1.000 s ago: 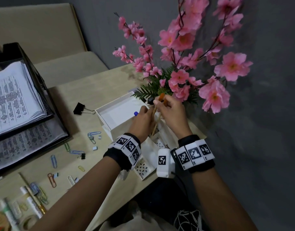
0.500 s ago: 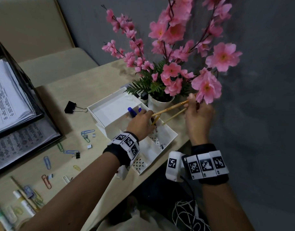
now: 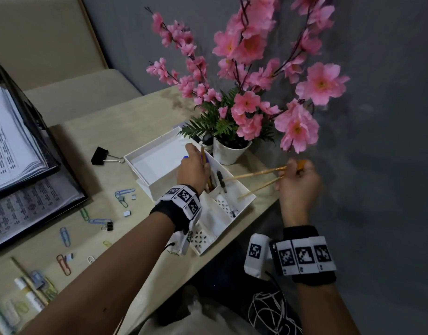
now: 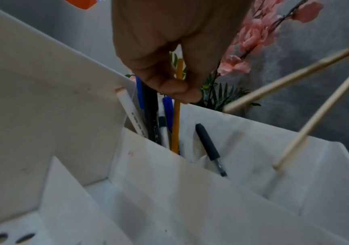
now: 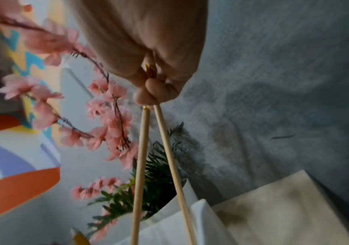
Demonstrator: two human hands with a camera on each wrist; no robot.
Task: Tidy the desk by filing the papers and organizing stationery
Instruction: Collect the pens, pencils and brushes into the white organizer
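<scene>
Left hand pinches a yellow pencil upright in the white organizer's pen slot. Right hand — beside the organizer, near the flower pot — grips two wooden pencils, tips inside the organizer's adjoining compartment.

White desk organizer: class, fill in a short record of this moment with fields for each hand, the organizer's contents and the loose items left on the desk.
left hand: pinches a yellow pencil standing among pens in the white organizer
right hand: grips two wooden pencils, tips over the organizer
other contents: black pen lying in the next compartment
loose on desk: paper clips, black binder clip
</scene>
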